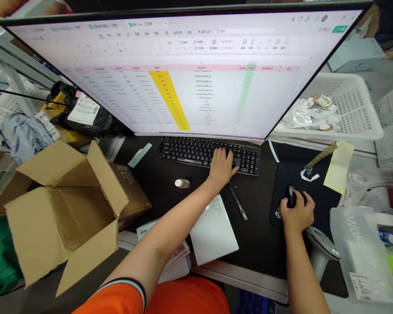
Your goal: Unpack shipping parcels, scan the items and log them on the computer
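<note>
My left hand (222,166) rests on the right part of a black keyboard (190,151), fingers stretched out over the keys. Wrapped over a black computer mouse (291,196) is my right hand (298,212), on a dark mouse pad (281,174). A wide monitor (216,96) behind the keyboard shows a spreadsheet with a yellow and a green column. Below the keyboard lie a small white-capped bottle (182,183) and a pen (238,201). A white flat box (214,237) sits partly under my left forearm. Beside my right wrist stands a barcode scanner (321,244).
An open cardboard box (65,205) stands at the left, near black plastic bags (101,117). On the right are a white basket (347,96) with small bagged items, a yellow note sheet (339,168), a cutter-like tool (321,157) and a translucent pouch (360,253).
</note>
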The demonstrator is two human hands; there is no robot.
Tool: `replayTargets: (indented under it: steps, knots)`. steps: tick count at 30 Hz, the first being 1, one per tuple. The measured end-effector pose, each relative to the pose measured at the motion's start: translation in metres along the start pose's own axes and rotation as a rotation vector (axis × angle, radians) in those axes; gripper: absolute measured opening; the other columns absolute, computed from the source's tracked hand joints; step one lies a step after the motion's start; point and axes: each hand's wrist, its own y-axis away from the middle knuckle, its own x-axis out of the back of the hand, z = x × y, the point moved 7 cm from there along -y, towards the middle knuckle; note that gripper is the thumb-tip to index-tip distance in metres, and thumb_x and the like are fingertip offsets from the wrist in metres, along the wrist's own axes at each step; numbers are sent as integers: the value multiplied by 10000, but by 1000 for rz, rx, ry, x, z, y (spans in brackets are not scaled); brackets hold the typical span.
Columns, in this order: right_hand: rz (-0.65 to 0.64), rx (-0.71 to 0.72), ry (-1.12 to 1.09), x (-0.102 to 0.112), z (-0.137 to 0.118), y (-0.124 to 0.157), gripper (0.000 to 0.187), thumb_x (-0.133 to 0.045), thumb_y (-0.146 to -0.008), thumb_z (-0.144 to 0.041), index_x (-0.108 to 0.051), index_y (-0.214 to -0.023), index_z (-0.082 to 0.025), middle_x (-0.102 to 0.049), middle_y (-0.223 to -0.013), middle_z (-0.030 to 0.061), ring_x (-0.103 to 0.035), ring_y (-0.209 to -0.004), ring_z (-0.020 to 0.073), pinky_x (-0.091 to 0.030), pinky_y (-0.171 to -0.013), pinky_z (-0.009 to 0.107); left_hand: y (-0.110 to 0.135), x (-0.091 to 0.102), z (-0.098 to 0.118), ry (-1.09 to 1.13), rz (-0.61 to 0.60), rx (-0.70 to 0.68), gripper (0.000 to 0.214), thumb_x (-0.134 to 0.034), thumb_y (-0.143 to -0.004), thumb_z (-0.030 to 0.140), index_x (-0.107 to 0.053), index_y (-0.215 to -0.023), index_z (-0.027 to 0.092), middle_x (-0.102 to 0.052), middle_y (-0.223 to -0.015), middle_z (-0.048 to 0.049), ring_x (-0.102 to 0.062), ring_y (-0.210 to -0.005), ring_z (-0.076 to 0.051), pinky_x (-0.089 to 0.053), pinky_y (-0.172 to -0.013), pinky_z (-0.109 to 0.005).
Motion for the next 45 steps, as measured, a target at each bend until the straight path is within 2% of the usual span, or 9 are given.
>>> replayTargets:
  steps: [4, 8, 17, 23, 27, 33, 37, 41, 45]
  knots:
    - [-4, -28, 13, 3, -2, 0, 407, -661, -817, -351, -727, -1192, -209, -625, -1336, 143, -657, -1074, 345, -520, -751, 422, 21, 14, 11, 63, 18, -52, 470, -673, -930, 328, -582, -1312, 69, -460, -1529, -260, -369, -1497, -390, -278, -1256, -579]
    - [-24, -45, -10, 4, -3, 0, 421, -647, -813, -343, -718, -1208, -214, -604, -1330, 148, -630, -1097, 349, -515, -755, 428, 59, 32, 18, 180, 33, -95, 379, -675, -918, 268, -612, -1245, 87, -477, -1510, -250, -387, -1485, -387, -320, -1243, -595]
    - [-15, -54, -17, 7, -6, -2, 413, -633, -812, -345, -725, -1196, -223, -603, -1311, 139, -624, -1055, 324, -494, -732, 408, 213, 72, 20, 367, 116, -282, 308, -574, -928, 159, -602, -1234, 174, -604, -1362, -171, -548, -1337, -318, -533, -1090, -541]
    - [11, -49, -13, 11, -8, -1, 395, -630, -812, -348, -739, -1173, -228, -615, -1295, 134, -637, -1002, 304, -482, -711, 392, 284, 82, -20, 269, 148, -235, 294, -543, -948, 141, -612, -1230, 186, -624, -1350, -159, -563, -1309, -293, -550, -1060, -470]
    - [19, -56, -20, 11, -8, -1, 407, -632, -815, -359, -734, -1188, -233, -617, -1292, 132, -646, -1000, 306, -502, -710, 400, 316, 70, -72, 129, 193, 1, 344, -570, -976, 267, -593, -1315, 213, -563, -1445, -164, -531, -1350, -331, -504, -1099, -531]
    - [26, -79, -70, 15, -11, -2, 480, -633, -791, -380, -688, -1244, -231, -594, -1271, 139, -638, -1015, 316, -520, -736, 427, 368, 41, -137, 59, 29, 383, 687, -561, -924, 535, -459, -1510, 192, -318, -1642, -209, -369, -1475, -448, -378, -1168, -657]
    - [13, -103, -106, 13, -8, -2, 528, -627, -786, -376, -641, -1285, -205, -572, -1298, 162, -627, -1067, 343, -539, -783, 467, 399, 34, -156, 137, -55, 484, 750, -506, -926, 590, -401, -1552, 189, -281, -1653, -217, -345, -1494, -449, -342, -1186, -666]
    - [23, -36, -119, 13, -7, -3, 622, -632, -787, -371, -550, -1356, -135, -541, -1369, 228, -583, -1199, 393, -527, -902, 535, 411, 29, -165, 213, -139, 549, 836, -489, -913, 633, -343, -1586, 160, -231, -1665, -237, -336, -1498, -466, -352, -1180, -665]
    - [56, 163, -107, 27, -48, -4, 635, -606, -843, -325, -472, -1407, -65, -522, -1415, 278, -460, -1379, 413, -389, -1111, 634, 405, 25, -163, 246, -127, 513, 881, -504, -894, 636, -307, -1601, 148, -181, -1680, -239, -311, -1510, -474, -345, -1188, -656]
